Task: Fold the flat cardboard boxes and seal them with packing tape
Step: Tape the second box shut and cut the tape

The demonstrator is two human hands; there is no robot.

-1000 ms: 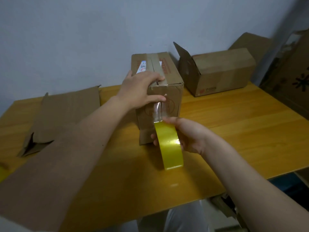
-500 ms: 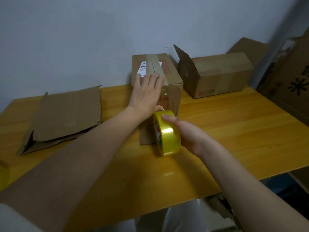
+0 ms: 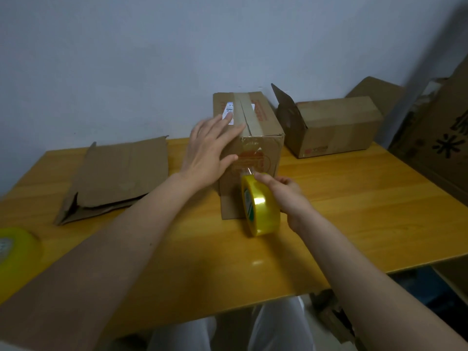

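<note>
A folded cardboard box (image 3: 255,127) stands mid-table with clear tape along its top seam and down its near face. My left hand (image 3: 210,148) lies with straight fingers against the box's top left edge. My right hand (image 3: 286,196) grips a yellow tape roll (image 3: 260,205) standing on edge on the table (image 3: 354,206) against the box's near face. A short strip of clear tape runs from the roll up to the box.
A flat unfolded cardboard box (image 3: 119,176) lies at the left. A second yellow tape roll (image 3: 15,252) sits at the left edge. Another folded box (image 3: 334,125) with an open flap lies at the back right. Large cartons (image 3: 435,138) stand beyond the table's right side.
My right hand has brought the tape roll up close to the box's near face. My left hand let go of the box's front edge and flattened, sliding left along the top.
</note>
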